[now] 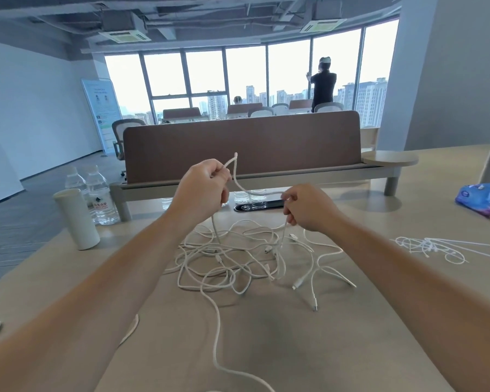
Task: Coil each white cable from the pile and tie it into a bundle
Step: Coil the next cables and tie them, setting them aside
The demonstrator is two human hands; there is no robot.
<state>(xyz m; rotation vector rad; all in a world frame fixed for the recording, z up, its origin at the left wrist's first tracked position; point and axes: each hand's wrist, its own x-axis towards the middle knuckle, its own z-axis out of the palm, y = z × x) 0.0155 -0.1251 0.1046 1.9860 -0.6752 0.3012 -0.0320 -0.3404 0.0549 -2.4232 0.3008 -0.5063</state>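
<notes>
The fingers (222,176) of the left hand (203,190) are curling round a white cable (239,185) and pinching it, with a short bend of it poking up above the knuckles; the fingertips (290,198) of the right hand (306,206) are gripping the same cable a little further along, so a slack span is sagging between the two hands. Both hands are hovering above the far side of the pile (238,258) of loose white cables, the left one slightly higher. From each hand a strand is hanging down into the pile, and one long strand is trailing out of the pile toward the person across the table (266,343). The pile is lying tangled between the two forearms, several plugs showing on its right side. Left of the pile a pale cup (75,219) is standing upright, with two water bottles (98,193) just behind it. Right of the pile, well apart, a heap of thin white ties (430,247) is lying flat, and further right and beyond a blue packet (483,199) is resting. Beyond the pile a brown divider panel (244,145) is standing across the table
</notes>
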